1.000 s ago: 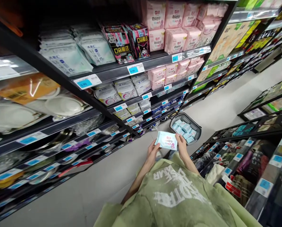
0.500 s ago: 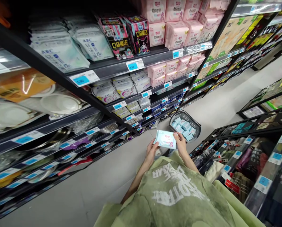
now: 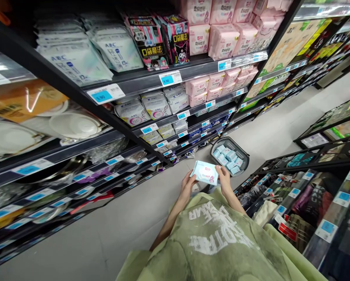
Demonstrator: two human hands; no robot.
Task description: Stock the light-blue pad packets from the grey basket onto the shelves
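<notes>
I hold a small light-blue and white soft packet (image 3: 204, 172) in front of my chest with both hands. My left hand (image 3: 187, 184) grips its left end, fingers curled round the edge. My right hand (image 3: 224, 179) grips its right end the same way. Just beyond the packet, a dark plastic basket (image 3: 242, 155) stands on the floor with several similar light-blue packets (image 3: 228, 155) inside.
Black shelving (image 3: 140, 84) runs along the left, stocked with pink, white and boxed packets and blue price tags (image 3: 105, 95). Plates (image 3: 72, 125) fill the nearer shelves. A lower rack of goods (image 3: 298, 195) stands at the right. Grey floor (image 3: 274, 128) runs between them.
The packet and both hands have shifted slightly up and left in the view. My grip on it has not changed.
</notes>
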